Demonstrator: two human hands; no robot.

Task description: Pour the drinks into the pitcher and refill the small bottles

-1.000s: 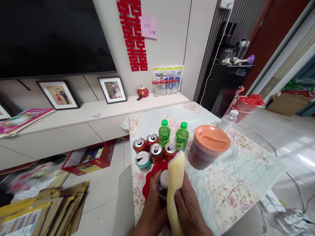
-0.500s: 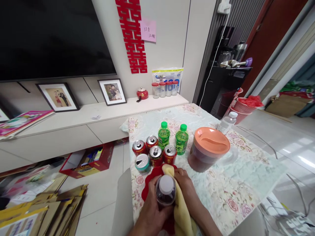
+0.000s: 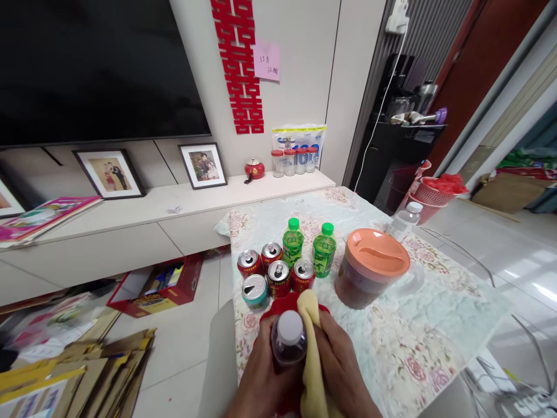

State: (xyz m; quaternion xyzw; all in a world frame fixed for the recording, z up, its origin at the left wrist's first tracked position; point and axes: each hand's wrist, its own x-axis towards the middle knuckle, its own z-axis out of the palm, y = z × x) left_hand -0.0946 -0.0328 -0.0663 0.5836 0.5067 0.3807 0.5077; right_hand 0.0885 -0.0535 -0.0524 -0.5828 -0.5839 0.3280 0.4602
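My left hand (image 3: 263, 368) is wrapped round a dark bottle with a pale cap (image 3: 290, 328), upright above a red mat (image 3: 278, 305). On the bottle's right side, my right hand (image 3: 337, 360) grips a yellow cloth (image 3: 312, 366), which hangs down along the bottle. Just beyond the hands stand several red drink cans (image 3: 278, 280) and a teal can (image 3: 255, 292). Behind them are two green-capped bottles, one on the left (image 3: 293, 241) and one on the right (image 3: 324, 249). A pitcher with an orange lid (image 3: 378, 253) stands to the right of my hands.
The floral tablecloth (image 3: 391, 348) covers the table. A clear bottle (image 3: 405, 220) stands behind the pitcher. Glass jars (image 3: 289, 164) and picture frames (image 3: 203, 166) line the white cabinet. On the floor at left lie a red box (image 3: 174, 290) and flattened cardboard (image 3: 87, 377).
My right hand has shifted with the cloth along the bottle's side, its fingers now further behind the cloth. The bottle stays in my left hand. The view has moved slightly.
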